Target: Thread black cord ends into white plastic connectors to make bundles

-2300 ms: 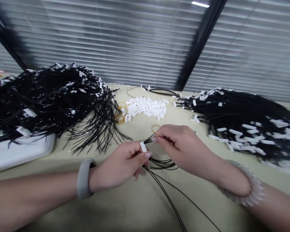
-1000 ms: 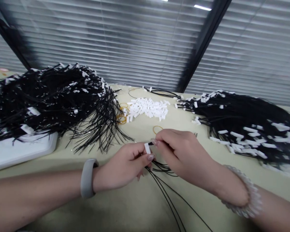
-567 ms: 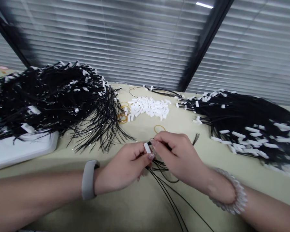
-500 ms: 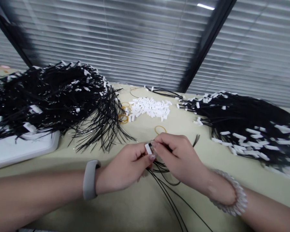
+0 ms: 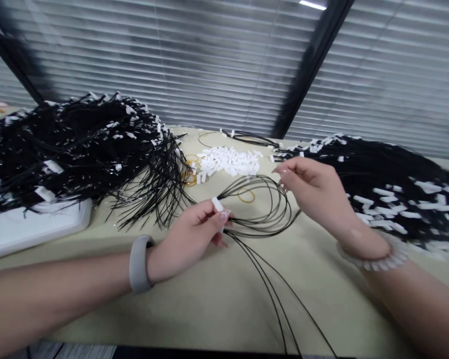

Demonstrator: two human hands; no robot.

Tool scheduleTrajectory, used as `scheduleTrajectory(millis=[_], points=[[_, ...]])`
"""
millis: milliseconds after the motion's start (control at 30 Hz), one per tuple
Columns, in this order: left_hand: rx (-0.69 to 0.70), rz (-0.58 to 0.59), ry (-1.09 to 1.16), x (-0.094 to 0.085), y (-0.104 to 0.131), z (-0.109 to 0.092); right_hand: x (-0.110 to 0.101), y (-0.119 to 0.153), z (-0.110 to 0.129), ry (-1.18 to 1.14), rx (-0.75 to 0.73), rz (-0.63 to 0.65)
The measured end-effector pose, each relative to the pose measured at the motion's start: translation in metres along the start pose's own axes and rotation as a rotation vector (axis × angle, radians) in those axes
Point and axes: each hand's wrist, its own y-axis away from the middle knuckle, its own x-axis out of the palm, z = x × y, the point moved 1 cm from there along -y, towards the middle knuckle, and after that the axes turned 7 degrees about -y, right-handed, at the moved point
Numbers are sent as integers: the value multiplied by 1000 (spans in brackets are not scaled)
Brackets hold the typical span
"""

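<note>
My left hand (image 5: 196,227) is closed on a coiled bundle of thin black cables (image 5: 264,235), thumb and fingers pinching it where a white tag (image 5: 217,204) shows. To the right of the grip the cables spread in wide loops, while several loose tails run down towards the front edge of the table. My right hand (image 5: 314,194) is raised at the right end of the loops, its fingers loosely bent and slightly apart. Nothing shows between its fingertips, which are very close to the upper right of the loops; whether they touch is unclear.
A yellow rubber band (image 5: 246,195) lies behind the loops. Beyond it is a heap of small white pieces (image 5: 228,162), with more yellow bands (image 5: 189,178) beside it. Large piles of white-tagged black cables stand left (image 5: 86,144) and right (image 5: 396,174). A white tray (image 5: 71,224) is under the left pile.
My right hand has let go near the white tag and moved up and right. The cable loops now spread out in view. My left hand keeps its grip and has shifted slightly left and up.
</note>
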Motion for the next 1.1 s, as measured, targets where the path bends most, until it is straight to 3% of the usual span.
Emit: scheduleTrajectory(millis=[167, 267, 333, 600, 767, 967, 1100], points=[[43, -69, 222, -2, -1, 5, 8, 2, -26, -42, 48, 409], [81, -76, 192, -2, 0, 4, 21, 13, -19, -227, -3, 604], [97, -81, 118, -2, 1, 1, 28, 19, -9, -331, -74, 653], [78, -71, 35, 0, 3, -5, 28, 25, 11, -206, -175, 590], [57, -39, 66, -1, 3, -1, 26, 26, 13, 29, -296, 514], [-34, -55, 301, -1, -1, 3, 6, 13, 5, 600, -319, 106], [-102, -104, 438, -1, -4, 0, -17, 7, -6, 462, -243, -212]])
